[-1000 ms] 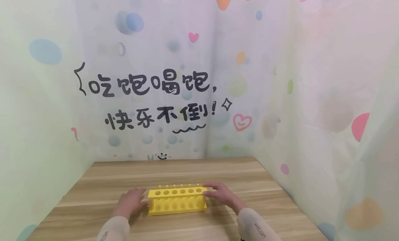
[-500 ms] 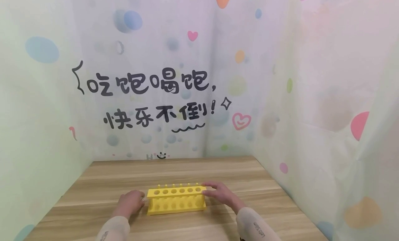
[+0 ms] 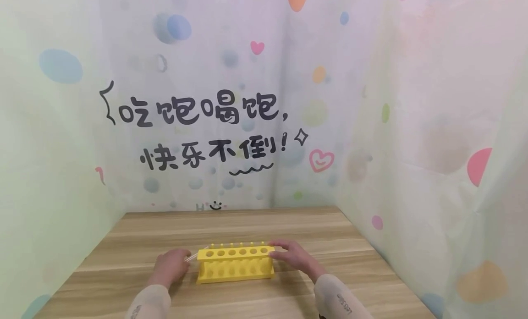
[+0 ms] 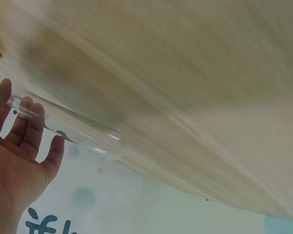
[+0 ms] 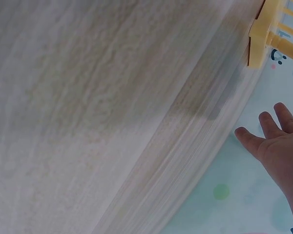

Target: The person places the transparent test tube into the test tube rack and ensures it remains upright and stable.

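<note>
A yellow test tube rack stands on the table, with a row of holes along its top and a row of pegs behind. My left hand is just left of it and holds a clear test tube between thumb and fingers. In the left wrist view the rounded end of the tube sticks out past the little finger. The other end points towards the left end of the rack in the head view. My right hand grips the right end of the rack's top, thumb in front and index finger behind; its other fingers are spread.
The wood-grain table runs back to a printed curtain with black lettering. More curtain closes off the right side, and the left side too.
My left hand has shifted slightly left, and more of the test tube now shows, slanting up towards the rack's back left corner. The right hand and rack stay in place.
</note>
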Action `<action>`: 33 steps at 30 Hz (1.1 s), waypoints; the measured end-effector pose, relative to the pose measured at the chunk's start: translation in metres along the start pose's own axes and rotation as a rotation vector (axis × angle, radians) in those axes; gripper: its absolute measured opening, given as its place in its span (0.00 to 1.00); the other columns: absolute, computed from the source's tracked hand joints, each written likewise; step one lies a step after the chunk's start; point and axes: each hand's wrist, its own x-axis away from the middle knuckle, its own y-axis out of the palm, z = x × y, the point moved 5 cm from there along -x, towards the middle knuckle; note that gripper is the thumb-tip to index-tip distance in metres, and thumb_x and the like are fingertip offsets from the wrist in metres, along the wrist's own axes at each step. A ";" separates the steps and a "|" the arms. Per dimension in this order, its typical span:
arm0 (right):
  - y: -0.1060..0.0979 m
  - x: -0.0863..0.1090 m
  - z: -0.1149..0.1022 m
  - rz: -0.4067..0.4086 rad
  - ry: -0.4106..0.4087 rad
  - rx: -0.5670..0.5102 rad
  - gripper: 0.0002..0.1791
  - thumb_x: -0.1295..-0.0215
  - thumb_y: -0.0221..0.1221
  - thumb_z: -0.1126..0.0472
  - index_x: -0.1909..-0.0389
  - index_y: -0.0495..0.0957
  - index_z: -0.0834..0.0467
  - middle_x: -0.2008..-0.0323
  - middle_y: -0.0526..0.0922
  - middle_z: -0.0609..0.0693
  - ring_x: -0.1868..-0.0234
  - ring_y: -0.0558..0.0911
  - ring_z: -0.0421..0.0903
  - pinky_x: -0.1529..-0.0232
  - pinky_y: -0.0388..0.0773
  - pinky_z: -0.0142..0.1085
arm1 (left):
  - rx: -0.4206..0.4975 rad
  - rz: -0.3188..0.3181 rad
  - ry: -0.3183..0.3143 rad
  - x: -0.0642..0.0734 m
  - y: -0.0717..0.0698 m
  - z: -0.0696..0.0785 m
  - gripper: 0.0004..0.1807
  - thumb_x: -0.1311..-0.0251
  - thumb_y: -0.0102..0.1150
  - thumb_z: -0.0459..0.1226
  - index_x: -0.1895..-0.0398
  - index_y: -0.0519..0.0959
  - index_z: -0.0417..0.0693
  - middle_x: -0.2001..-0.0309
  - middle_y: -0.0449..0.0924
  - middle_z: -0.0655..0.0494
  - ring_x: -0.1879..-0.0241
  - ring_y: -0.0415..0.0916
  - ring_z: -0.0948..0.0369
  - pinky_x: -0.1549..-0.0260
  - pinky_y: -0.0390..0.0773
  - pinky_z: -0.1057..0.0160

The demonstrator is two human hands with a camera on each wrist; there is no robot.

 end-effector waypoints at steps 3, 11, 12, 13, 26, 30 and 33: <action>0.000 0.001 0.000 0.002 0.000 0.003 0.24 0.39 0.60 0.43 0.43 0.77 0.48 0.39 0.75 0.54 0.34 0.68 0.62 0.37 0.63 0.63 | -0.001 0.030 0.002 0.001 -0.007 0.000 0.16 0.47 0.61 0.35 0.53 0.81 0.42 0.56 0.83 0.43 0.57 0.79 0.43 0.57 0.73 0.37; 0.000 0.002 0.000 -0.004 -0.011 -0.004 0.26 0.38 0.60 0.44 0.42 0.76 0.50 0.38 0.75 0.54 0.34 0.67 0.63 0.37 0.62 0.63 | 0.041 0.033 -0.036 0.002 -0.020 -0.001 0.18 0.42 0.59 0.36 0.47 0.78 0.42 0.57 0.83 0.44 0.59 0.79 0.46 0.58 0.76 0.41; 0.000 0.002 0.000 -0.005 -0.009 -0.009 0.26 0.38 0.60 0.44 0.42 0.76 0.50 0.38 0.75 0.54 0.34 0.67 0.63 0.37 0.62 0.63 | 0.055 0.036 -0.038 0.001 -0.021 -0.002 0.19 0.42 0.59 0.36 0.47 0.78 0.42 0.59 0.83 0.45 0.62 0.79 0.49 0.60 0.77 0.42; 0.000 0.002 0.000 -0.005 -0.010 -0.011 0.26 0.38 0.60 0.44 0.42 0.76 0.50 0.38 0.75 0.54 0.34 0.67 0.63 0.37 0.62 0.63 | 0.066 0.038 -0.036 0.000 -0.022 -0.002 0.19 0.42 0.59 0.36 0.46 0.78 0.42 0.62 0.83 0.47 0.65 0.79 0.52 0.62 0.78 0.44; -0.001 0.003 -0.002 -0.002 -0.009 -0.019 0.23 0.38 0.60 0.46 0.43 0.77 0.49 0.39 0.75 0.54 0.34 0.67 0.62 0.37 0.62 0.63 | 0.186 0.057 -0.040 -0.004 -0.035 0.001 0.20 0.39 0.58 0.36 0.44 0.76 0.40 0.63 0.81 0.49 0.71 0.74 0.60 0.73 0.76 0.57; 0.000 0.003 -0.002 0.001 -0.008 -0.028 0.23 0.38 0.61 0.46 0.43 0.77 0.49 0.39 0.76 0.54 0.34 0.67 0.62 0.37 0.62 0.63 | 0.198 0.072 -0.018 -0.007 -0.041 0.004 0.20 0.40 0.58 0.36 0.44 0.76 0.39 0.64 0.80 0.49 0.72 0.72 0.60 0.74 0.74 0.58; -0.001 0.003 -0.002 0.004 -0.008 -0.035 0.23 0.38 0.61 0.47 0.43 0.77 0.48 0.39 0.76 0.53 0.34 0.68 0.61 0.38 0.63 0.63 | 0.187 0.078 -0.010 -0.010 -0.043 0.005 0.19 0.40 0.59 0.36 0.45 0.77 0.40 0.65 0.79 0.50 0.72 0.71 0.60 0.73 0.75 0.58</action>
